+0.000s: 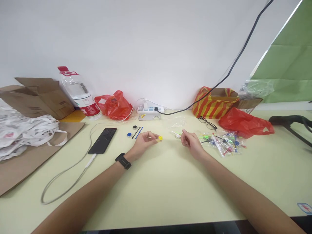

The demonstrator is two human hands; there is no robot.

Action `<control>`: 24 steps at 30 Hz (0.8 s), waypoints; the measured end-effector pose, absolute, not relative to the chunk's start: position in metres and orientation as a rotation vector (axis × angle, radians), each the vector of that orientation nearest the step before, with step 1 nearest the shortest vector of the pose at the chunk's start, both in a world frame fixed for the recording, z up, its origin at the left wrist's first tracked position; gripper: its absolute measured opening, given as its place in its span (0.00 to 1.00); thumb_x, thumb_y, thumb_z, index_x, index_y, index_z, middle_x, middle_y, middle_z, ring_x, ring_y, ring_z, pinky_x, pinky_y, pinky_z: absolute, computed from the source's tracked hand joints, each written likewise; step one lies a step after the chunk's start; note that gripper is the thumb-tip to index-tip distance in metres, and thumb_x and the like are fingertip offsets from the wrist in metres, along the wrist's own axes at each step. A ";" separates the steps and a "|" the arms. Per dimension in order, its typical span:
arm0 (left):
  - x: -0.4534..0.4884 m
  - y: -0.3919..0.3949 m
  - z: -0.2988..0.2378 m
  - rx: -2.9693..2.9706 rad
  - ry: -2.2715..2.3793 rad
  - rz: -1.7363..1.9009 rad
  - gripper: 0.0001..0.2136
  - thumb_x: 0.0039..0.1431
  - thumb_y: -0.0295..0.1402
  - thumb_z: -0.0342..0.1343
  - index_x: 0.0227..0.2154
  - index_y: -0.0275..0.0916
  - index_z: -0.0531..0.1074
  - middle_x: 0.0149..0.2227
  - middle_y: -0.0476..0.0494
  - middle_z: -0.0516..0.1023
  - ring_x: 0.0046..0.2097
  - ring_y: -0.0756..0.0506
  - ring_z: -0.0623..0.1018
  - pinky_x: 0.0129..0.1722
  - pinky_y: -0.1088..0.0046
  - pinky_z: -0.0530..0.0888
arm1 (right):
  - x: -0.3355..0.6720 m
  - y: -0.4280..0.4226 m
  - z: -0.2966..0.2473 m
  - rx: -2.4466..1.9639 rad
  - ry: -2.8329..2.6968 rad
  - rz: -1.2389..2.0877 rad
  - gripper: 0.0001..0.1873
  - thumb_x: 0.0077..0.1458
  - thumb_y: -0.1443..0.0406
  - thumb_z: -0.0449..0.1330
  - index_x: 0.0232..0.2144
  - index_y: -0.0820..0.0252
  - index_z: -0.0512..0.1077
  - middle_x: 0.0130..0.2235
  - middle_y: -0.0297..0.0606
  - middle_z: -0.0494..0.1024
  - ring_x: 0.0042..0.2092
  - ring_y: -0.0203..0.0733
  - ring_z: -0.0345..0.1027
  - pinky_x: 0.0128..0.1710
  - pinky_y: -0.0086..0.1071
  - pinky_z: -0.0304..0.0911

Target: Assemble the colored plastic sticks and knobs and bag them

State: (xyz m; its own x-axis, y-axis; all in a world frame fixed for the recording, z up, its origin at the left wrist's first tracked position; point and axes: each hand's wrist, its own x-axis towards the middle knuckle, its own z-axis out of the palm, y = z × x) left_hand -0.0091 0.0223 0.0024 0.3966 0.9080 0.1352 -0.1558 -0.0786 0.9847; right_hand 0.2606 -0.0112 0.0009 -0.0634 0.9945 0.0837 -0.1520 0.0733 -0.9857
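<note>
Plastic piece (pixel 160 138), yellow, sits over the table (pixel 156 191), pinched by the fingertips of your left hand (pixel 145 140). Your right hand (pixel 191 143) curls inward, apart from it; whether it grips anything cannot be told. Both your forearms (pixel 97 185) slant toward the middle. Farther out, print on the bottle (pixel 77 87)'s red label (pixel 89 109) and the yellow sticker (pixel 142 116) is too small to read.
</note>
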 end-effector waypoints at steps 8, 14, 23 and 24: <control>-0.008 0.021 0.004 1.363 0.775 1.010 0.22 0.49 0.34 0.77 0.28 0.38 0.64 0.47 0.38 0.85 0.44 0.43 0.85 0.46 0.66 0.78 | 0.251 -0.019 0.002 -1.087 -1.390 1.105 0.25 0.60 0.43 0.65 0.29 0.57 0.73 0.22 0.27 0.58 0.25 0.36 0.49 0.27 0.33 0.44; -0.008 0.020 -0.001 1.503 0.797 0.927 0.21 0.53 0.38 0.75 0.27 0.39 0.65 0.46 0.35 0.86 0.40 0.45 0.83 0.38 0.70 0.75 | 0.246 -0.024 0.004 -1.112 -1.493 0.999 0.24 0.61 0.42 0.62 0.32 0.56 0.71 0.25 0.28 0.61 0.27 0.37 0.52 0.27 0.32 0.47; -0.005 0.020 -0.003 1.595 0.798 0.917 0.27 0.54 0.40 0.74 0.28 0.42 0.55 0.43 0.35 0.87 0.39 0.45 0.82 0.37 0.70 0.71 | 0.247 -0.022 0.000 -1.131 -1.552 0.985 0.25 0.63 0.42 0.60 0.33 0.56 0.71 0.25 0.28 0.62 0.27 0.37 0.54 0.27 0.32 0.49; -0.004 0.020 -0.003 1.601 0.804 0.913 0.26 0.54 0.40 0.74 0.28 0.42 0.55 0.43 0.35 0.87 0.39 0.45 0.81 0.37 0.70 0.71 | 0.247 -0.022 -0.001 -1.130 -1.562 0.984 0.25 0.64 0.42 0.59 0.33 0.56 0.71 0.25 0.28 0.62 0.27 0.37 0.54 0.27 0.32 0.49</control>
